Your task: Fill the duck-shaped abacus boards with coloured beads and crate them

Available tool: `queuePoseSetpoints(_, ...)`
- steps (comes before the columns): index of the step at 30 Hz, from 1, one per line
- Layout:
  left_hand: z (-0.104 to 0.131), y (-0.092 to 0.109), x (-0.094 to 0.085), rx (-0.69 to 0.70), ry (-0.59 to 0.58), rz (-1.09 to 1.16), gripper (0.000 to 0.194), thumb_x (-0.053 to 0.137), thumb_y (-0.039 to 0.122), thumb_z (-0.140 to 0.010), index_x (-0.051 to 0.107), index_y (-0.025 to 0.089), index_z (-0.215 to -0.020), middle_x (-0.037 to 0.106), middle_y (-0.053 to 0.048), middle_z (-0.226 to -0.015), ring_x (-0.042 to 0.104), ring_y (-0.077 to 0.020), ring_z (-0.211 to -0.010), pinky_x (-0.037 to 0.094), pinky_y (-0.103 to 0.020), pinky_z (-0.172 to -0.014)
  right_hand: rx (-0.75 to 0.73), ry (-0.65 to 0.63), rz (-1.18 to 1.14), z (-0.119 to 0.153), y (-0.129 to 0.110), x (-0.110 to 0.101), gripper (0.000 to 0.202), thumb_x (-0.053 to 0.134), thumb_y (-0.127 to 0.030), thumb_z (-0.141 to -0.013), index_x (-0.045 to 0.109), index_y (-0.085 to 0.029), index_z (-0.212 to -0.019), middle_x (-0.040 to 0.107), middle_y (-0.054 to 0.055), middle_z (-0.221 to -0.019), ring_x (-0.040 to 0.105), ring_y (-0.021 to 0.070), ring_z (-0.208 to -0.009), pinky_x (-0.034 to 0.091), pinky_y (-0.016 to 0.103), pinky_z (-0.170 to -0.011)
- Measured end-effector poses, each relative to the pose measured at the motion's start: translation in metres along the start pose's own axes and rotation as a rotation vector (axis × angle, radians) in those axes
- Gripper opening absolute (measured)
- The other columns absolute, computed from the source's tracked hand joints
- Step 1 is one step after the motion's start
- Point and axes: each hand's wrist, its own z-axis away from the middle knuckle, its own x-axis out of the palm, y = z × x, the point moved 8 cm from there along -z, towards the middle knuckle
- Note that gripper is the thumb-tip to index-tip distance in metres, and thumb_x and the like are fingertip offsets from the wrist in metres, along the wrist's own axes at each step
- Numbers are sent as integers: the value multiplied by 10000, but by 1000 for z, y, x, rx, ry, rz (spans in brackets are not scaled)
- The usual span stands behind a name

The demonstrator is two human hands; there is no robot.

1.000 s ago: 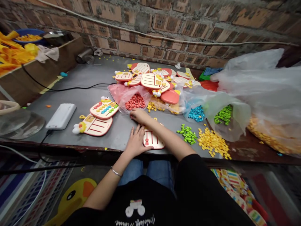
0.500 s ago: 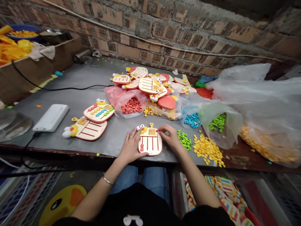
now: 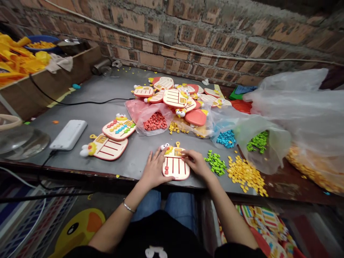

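Observation:
A cream toy board (image 3: 176,170) with red slots, a red rim and a yellow duck-like head lies on the table before me. Two red beads (image 3: 166,170) sit in its leftmost slot. My left hand (image 3: 153,170) grips the board's left side, fingers spread toward the head and thumb on the lower edge. At the upper right of the board, my right hand (image 3: 196,163) has its thumb and fingers pinched together over the slots; whatever is between them is hidden. Green beads (image 3: 215,163) and yellow beads (image 3: 245,175) lie in loose piles right of that hand.
Behind are stacked boards (image 3: 174,97) and open bags of red beads (image 3: 155,122), blue beads (image 3: 226,138) and green beads (image 3: 257,141). To the left lie a board with coloured beads (image 3: 119,128), a slotted board (image 3: 111,148) and a white power bank (image 3: 69,135) with cables.
The whole view has shifted slightly, so things appear farther right. My right fingertips have curled a little more over the board's upper right. My left hand keeps its place on the board.

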Motion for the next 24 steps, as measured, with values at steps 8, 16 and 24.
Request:
queuePoseSetpoints(8,0,-3,3,8,-6,14,1103,759,527,-629,148,181,-1480,242,-138,-1560,123,-320,-1459,118,-554,-1172,-22,-15,-123,-38,-23,42,335,622,-145,-801,643,-221,-1127,711,30,-876,645,168,-742,482,290,-725)
queuePoseSetpoints(16,-1,-1,0,2,-6,53,1096,786,503,-603,188,188,-1465,257,-128,-1556,115,-318,-1461,115,-563,-1174,42,-284,-303,-36,-24,54,439,750,-279,-713,659,-158,-1124,689,15,-748,592,139,-597,454,242,-583)
queuePoseSetpoints(24,0,0,-1,37,2,47,1009,763,518,-628,256,203,-1440,194,-115,-1577,104,-328,-1461,104,-577,-1169,-58,-15,-69,-133,-27,21,169,614,-248,-843,693,-153,-957,690,56,-872,579,144,-700,449,257,-665)
